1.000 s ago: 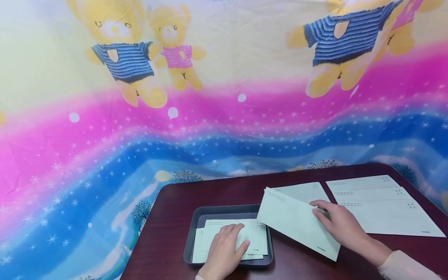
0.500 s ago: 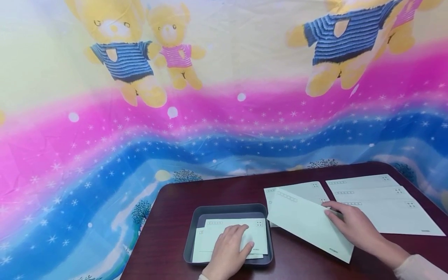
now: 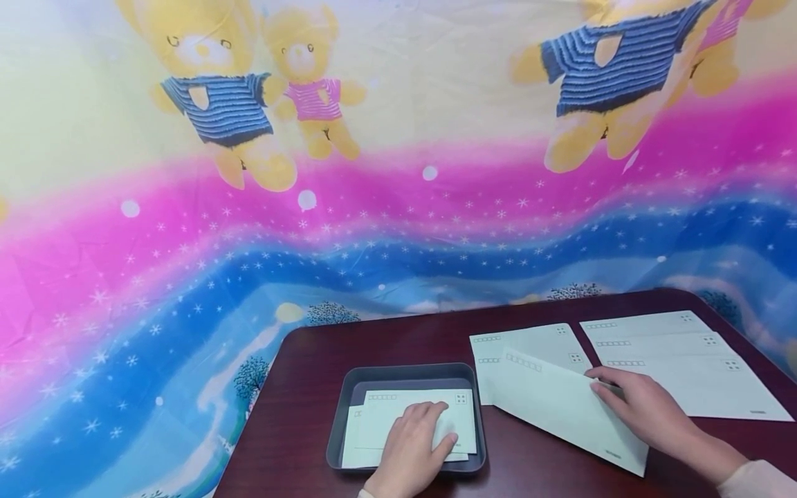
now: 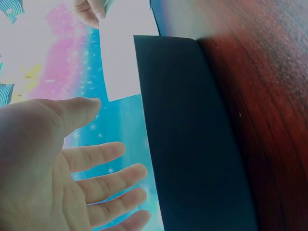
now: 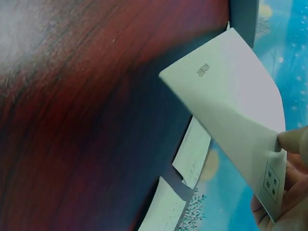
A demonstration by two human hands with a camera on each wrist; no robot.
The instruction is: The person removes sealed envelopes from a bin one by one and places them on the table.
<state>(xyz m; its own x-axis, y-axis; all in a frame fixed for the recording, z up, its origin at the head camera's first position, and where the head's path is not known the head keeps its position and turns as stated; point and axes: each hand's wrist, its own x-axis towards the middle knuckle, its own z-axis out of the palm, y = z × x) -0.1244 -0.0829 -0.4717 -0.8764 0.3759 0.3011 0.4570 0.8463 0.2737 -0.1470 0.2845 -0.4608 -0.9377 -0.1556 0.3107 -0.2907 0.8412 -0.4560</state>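
Right hand point(image 3: 644, 409) shifted rightward, pinching tilted envelope point(image 3: 563, 409).

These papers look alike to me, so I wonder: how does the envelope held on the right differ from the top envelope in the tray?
The held envelope is pinched by the right grip; the top envelope lies in the tray, partly hidden by the left grip. The held envelope is tilted and slightly bowed; the top envelope looks flat. Both are pale, with a printed row of small boxes.
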